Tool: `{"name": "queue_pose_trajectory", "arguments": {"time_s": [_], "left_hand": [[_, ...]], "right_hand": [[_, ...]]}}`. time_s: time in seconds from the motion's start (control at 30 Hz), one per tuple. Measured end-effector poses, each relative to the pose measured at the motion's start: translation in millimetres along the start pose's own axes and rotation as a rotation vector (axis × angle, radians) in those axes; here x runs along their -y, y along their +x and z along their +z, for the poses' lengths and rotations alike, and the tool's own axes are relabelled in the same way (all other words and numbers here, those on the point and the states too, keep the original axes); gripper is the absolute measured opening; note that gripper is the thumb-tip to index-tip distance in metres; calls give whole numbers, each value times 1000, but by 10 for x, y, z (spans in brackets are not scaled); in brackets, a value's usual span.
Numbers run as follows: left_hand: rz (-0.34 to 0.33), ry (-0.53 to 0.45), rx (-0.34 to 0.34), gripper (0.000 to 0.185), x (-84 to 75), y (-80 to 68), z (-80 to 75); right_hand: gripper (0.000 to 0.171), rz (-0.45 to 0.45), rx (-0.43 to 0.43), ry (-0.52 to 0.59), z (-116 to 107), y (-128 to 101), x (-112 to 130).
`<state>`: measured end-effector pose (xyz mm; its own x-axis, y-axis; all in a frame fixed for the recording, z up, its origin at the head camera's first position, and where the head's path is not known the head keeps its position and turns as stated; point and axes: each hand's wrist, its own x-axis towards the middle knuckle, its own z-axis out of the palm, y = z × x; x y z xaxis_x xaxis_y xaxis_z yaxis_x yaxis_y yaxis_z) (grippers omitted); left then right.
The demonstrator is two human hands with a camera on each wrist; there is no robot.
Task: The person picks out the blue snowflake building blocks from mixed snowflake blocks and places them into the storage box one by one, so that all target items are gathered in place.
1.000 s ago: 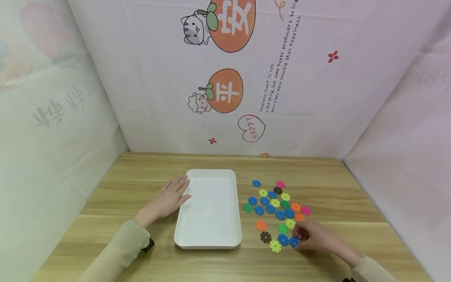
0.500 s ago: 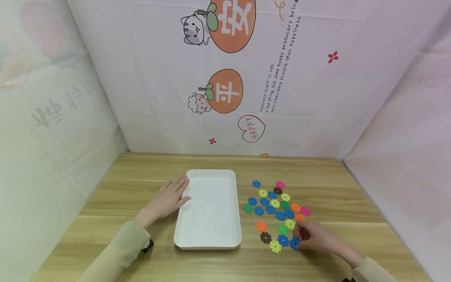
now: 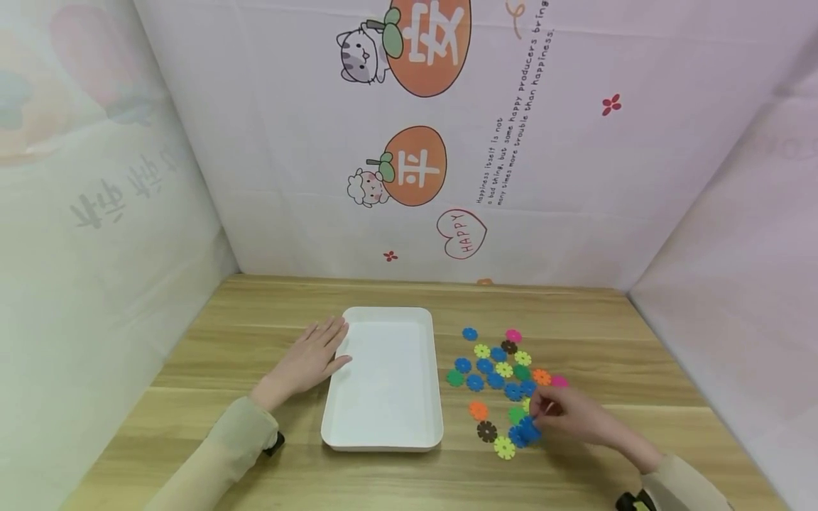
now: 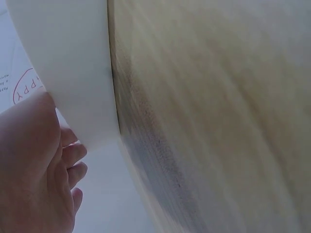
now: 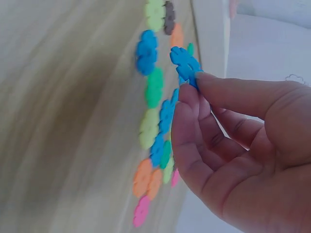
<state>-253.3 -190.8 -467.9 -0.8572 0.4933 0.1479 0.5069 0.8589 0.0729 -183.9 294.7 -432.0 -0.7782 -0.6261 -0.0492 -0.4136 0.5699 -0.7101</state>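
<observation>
The tray (image 3: 383, 383) stands left of the middle of the desk (image 3: 371, 486), with the left hand (image 3: 309, 360) at its left rim, towards the far end. Right of the tray, apart from it, the loose discs (image 3: 495, 380) lie scattered on the desk, two of them farthest back. The right hand (image 3: 571, 415) is at their near right side, one held disc (image 5: 182, 62) between its fingers, above the desk. Behind the desk rises the back wall (image 3: 549, 234), flanked by a left wall (image 3: 83, 298) and a right wall (image 3: 760, 262)
</observation>
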Motion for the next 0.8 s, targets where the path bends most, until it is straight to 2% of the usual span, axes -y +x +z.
{"name": "queue_pose_trajectory", "arguments": {"time_s": [0.13, 0.27, 0.37, 0.47, 0.63, 0.8], "left_hand": [[-7, 3, 6, 71, 2, -4, 12], [-10, -1, 5, 71, 6, -4, 17], [-9, -1, 3, 71, 9, -4, 21], [-9, -2, 2, 71, 11, -3, 23], [-9, 1, -4, 71, 8, -5, 22], [-6, 4, -12, 71, 9, -3, 30]], "right_hand": [[9, 13, 14, 13, -33, 118, 124], [11, 64, 23, -4, -33, 257, 263], [10, 85, 47, 34, -10, 374, 370], [11, 60, 68, 84, 29, 502, 463], [8, -15, 77, 96, 127, 743, 535], [8, -1, 90, 107, 248, 972, 632]]}}
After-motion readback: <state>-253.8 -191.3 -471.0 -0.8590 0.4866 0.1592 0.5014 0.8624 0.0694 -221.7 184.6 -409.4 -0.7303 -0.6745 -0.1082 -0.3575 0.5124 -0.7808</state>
